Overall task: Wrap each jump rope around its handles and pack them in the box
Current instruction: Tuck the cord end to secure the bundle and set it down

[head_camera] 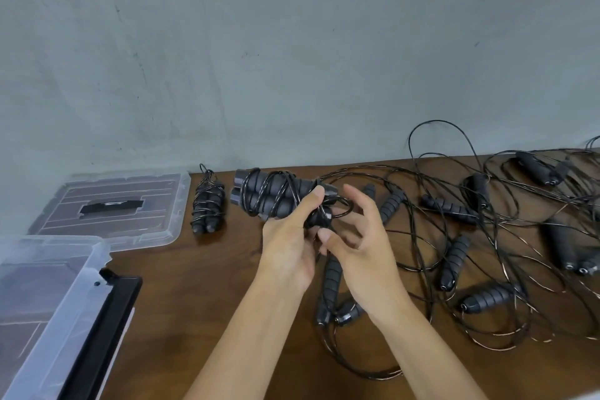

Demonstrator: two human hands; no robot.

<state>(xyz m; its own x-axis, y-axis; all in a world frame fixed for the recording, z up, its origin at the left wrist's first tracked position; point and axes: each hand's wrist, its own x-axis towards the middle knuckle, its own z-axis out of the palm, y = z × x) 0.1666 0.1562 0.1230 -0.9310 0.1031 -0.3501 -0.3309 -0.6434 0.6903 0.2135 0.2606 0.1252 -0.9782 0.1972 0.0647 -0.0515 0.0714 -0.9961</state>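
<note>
Hands (289,237) (360,237) around wrapped rope (276,193)

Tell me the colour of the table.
Dark brown wood table, seen in the head view.

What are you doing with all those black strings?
They are jump ropes. The left hand grips a pair of handles with cord wound round them, and the right hand works the cord's end. One wrapped bundle lies on the table near the lid. Loose ropes lie tangled to the right. The clear box waits at left.
</note>
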